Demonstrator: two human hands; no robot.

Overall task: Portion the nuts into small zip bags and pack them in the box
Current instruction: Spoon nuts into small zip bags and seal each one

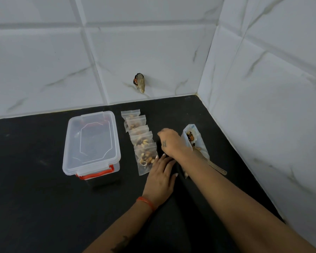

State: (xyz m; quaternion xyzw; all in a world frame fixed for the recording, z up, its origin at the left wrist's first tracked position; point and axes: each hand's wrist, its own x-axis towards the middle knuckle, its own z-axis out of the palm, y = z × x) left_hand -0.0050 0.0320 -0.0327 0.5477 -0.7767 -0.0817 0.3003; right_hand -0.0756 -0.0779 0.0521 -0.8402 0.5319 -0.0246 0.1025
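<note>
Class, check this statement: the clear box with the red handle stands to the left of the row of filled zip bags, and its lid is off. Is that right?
Not quite. The head view shows the lid on the box. The rest holds: the box has a red handle and stands left of the row of filled zip bags.

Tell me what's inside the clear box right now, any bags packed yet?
The lid is on the box. Through the clear plastic I see no nut bags, only the dark counter and something reddish at the far end. The filled bags lie in a row beside it, outside.
</note>
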